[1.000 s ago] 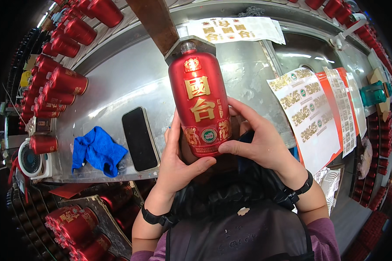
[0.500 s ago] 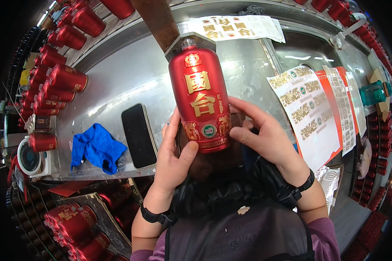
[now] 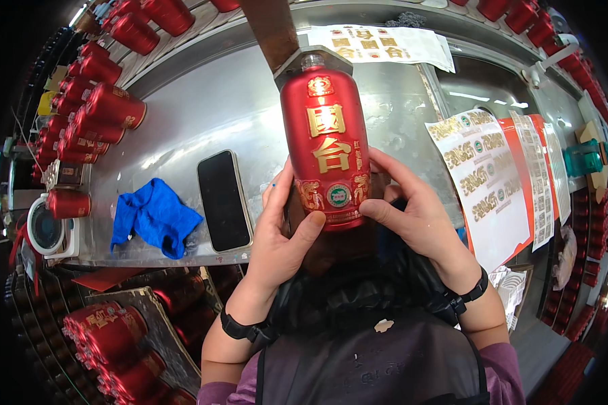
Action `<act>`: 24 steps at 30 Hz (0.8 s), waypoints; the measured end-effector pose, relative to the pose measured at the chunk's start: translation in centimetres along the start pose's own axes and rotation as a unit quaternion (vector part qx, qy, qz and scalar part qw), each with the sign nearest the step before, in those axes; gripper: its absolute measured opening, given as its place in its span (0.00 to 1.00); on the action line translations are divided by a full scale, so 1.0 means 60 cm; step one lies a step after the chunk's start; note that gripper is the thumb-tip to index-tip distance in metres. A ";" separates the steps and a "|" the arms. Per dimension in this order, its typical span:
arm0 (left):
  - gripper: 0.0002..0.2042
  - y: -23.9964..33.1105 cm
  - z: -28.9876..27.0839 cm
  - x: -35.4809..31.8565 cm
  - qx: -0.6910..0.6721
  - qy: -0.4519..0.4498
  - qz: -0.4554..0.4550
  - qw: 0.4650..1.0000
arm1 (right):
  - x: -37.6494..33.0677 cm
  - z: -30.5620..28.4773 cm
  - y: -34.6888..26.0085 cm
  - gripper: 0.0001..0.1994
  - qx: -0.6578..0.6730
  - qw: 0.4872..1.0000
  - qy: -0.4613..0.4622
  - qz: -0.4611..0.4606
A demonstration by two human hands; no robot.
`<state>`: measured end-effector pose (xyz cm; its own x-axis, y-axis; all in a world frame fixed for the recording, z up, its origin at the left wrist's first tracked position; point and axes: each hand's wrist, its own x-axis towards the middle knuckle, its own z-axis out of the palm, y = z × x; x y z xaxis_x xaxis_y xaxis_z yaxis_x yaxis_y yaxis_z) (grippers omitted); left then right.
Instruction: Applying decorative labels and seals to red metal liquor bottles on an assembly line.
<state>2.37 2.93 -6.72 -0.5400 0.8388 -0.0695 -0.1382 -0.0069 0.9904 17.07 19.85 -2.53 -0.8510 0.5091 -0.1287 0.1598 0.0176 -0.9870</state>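
A glossy red bottle point(image 3: 323, 138) with raised gold characters and a small round green-and-white emblem lies in front of me, its clear neck pointing away. Its neck end rests at a dark angular holder point(image 3: 348, 63) fixed to a brown bar. My left hand point(image 3: 284, 236) is closed around the lower left side, thumb against the base edge. On the lower right, my right hand point(image 3: 412, 216) grips the same bottle, with its thumb pressed near the bottom corner. The fingers beneath the bottle are partly hidden.
Left on the metal bench lie a black phone point(image 3: 224, 201) and a blue cloth point(image 3: 155, 217), with red bottles point(image 3: 105, 115) beyond. Sheets of gold stickers point(image 3: 479, 175) lie right, beside a sink point(image 3: 483, 84); another sticker sheet point(image 3: 378, 46) is at the back. A round dial scale point(image 3: 45, 226) stands far left.
The whole view has shifted slightly, so the bottle and bench things sit a little farther right and higher. Both hands keep their hold on the bottle.
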 end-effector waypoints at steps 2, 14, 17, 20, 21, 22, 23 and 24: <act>0.33 0.001 0.001 -0.002 -0.017 0.001 -0.008 1.000 | -0.001 -0.001 0.004 0.35 0.024 0.999 0.004 0.032; 0.33 0.002 0.003 0.002 0.044 0.010 0.025 0.999 | -0.003 0.000 0.008 0.41 -0.061 0.998 0.015 0.011; 0.33 0.001 0.003 0.003 0.048 0.006 0.035 0.998 | -0.003 0.001 0.007 0.39 -0.057 0.998 0.023 -0.005; 0.34 -0.004 -0.003 0.002 0.057 0.002 0.033 0.998 | -0.004 -0.007 0.005 0.37 -0.083 0.996 0.012 0.005; 0.35 -0.009 -0.008 -0.001 0.069 0.009 0.039 0.997 | -0.003 -0.008 0.003 0.37 -0.084 0.996 0.013 0.004; 0.36 -0.010 -0.013 -0.001 0.082 0.015 0.044 0.996 | -0.001 -0.007 0.001 0.37 -0.022 0.999 0.014 0.019; 0.40 -0.007 -0.014 0.003 0.092 0.024 0.043 0.995 | -0.001 -0.008 -0.002 0.36 0.037 0.999 0.017 0.034; 0.40 0.002 -0.015 0.006 0.090 0.020 0.045 0.995 | 0.000 -0.009 -0.006 0.36 0.035 0.999 0.022 0.033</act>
<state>1.40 2.72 -6.73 -0.5763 0.8170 0.0193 0.0606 0.0193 0.9980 17.27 20.29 -2.13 -0.8168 0.5442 -0.1917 0.1789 -0.0770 -0.9809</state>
